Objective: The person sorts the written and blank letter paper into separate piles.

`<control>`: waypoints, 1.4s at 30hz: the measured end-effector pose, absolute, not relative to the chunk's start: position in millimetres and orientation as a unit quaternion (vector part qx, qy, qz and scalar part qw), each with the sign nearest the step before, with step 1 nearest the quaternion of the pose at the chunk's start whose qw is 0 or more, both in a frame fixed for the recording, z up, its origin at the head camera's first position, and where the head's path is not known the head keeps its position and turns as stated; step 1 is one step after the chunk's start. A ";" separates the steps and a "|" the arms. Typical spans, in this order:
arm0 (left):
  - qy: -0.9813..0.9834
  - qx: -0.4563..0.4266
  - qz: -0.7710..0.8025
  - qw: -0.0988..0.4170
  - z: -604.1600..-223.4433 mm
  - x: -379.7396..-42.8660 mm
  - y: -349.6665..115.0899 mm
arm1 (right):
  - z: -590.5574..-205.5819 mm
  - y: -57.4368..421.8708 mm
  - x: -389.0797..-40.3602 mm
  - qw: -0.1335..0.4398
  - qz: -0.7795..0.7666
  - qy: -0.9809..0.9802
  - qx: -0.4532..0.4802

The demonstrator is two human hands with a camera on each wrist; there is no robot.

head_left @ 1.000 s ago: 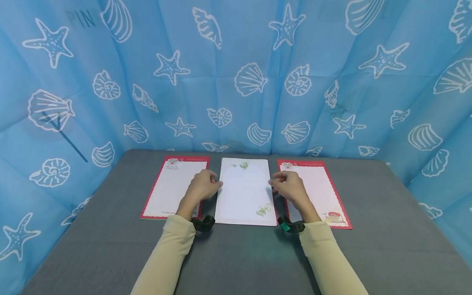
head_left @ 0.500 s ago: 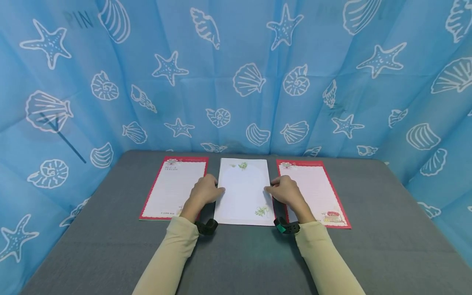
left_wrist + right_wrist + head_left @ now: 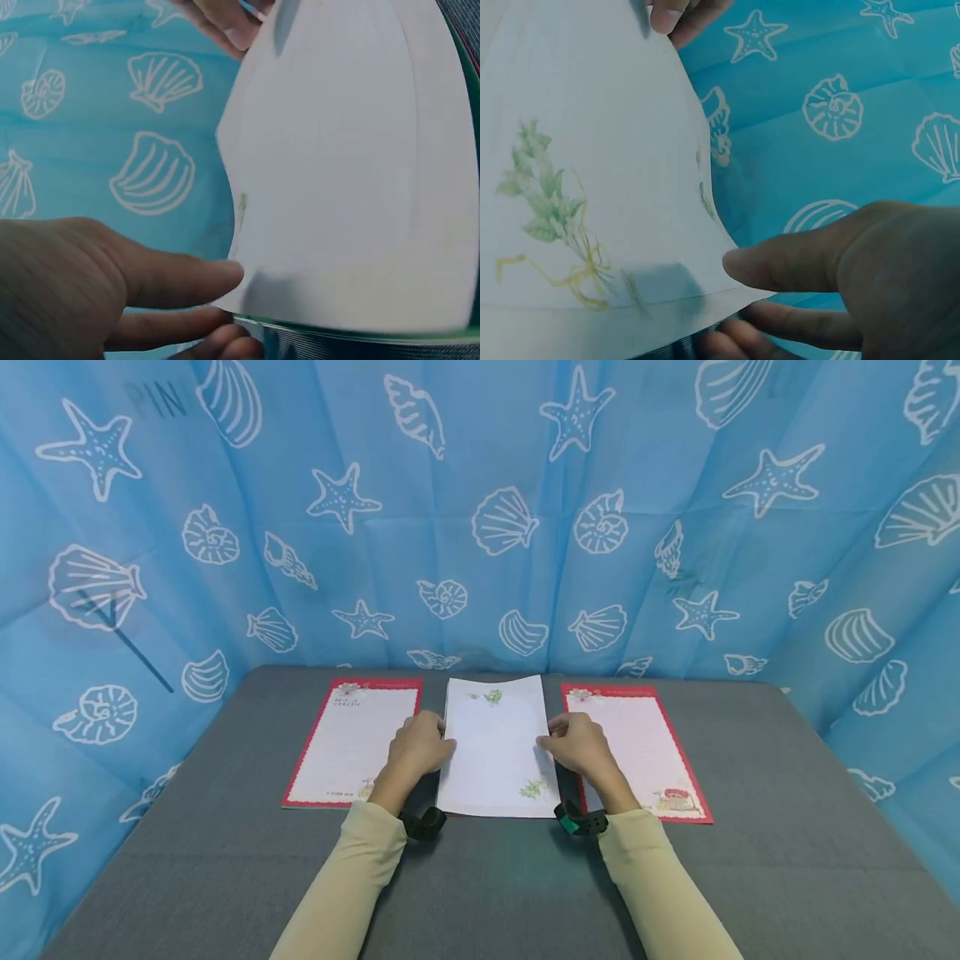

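A white sheet of letter paper point(image 3: 497, 756) with green leaf prints lies in the middle, its far edge bowed upward. My left hand point(image 3: 416, 747) pinches its left edge, thumb on top and fingers beneath. On the opposite edge my right hand point(image 3: 583, 748) holds the paper the same way. In the left wrist view, the sheet point(image 3: 337, 165) curves between both hands, with a green-edged layer showing below it. The right wrist view shows the leaf sprig with a yellow ribbon printed on the paper point(image 3: 630, 187), and my right thumb point(image 3: 780, 262) pressing at the edge.
Red-bordered sheets of letter paper lie on either side, one at the left point(image 3: 352, 743) and one at the right point(image 3: 645, 752), partly under my forearms. All rest on a grey cloth-covered table point(image 3: 495, 893). A blue shell-print curtain point(image 3: 480, 568) hangs behind.
Both hands have come down onto the middle sheet's side edges and taken hold of it. Its far edge has risen and bowed slightly. The red-bordered sheets have stayed in place.
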State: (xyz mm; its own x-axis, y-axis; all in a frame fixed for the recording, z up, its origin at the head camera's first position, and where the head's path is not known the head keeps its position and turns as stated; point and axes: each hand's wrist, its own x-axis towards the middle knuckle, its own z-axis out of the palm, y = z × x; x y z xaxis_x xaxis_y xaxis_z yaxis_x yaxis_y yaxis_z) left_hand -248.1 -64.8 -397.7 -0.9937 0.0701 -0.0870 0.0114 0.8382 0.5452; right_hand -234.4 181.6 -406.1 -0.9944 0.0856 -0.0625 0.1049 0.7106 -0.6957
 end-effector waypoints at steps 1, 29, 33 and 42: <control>0.956 0.018 0.290 0.047 -397.7 -248.1 -64.6 | -406.1 181.4 -234.9 0.004 -0.381 0.923 0.053; 0.837 0.058 0.542 0.048 -394.2 -249.1 -19.4 | -387.5 249.0 -232.2 -0.024 -0.514 0.850 0.113; 0.834 0.051 0.545 0.066 -398.2 -252.7 0.2 | -387.0 261.1 -229.9 -0.031 -0.507 0.848 0.153; 0.852 0.029 0.518 0.075 -403.3 -253.8 41.2 | -382.5 281.2 -224.3 -0.041 -0.484 0.846 0.221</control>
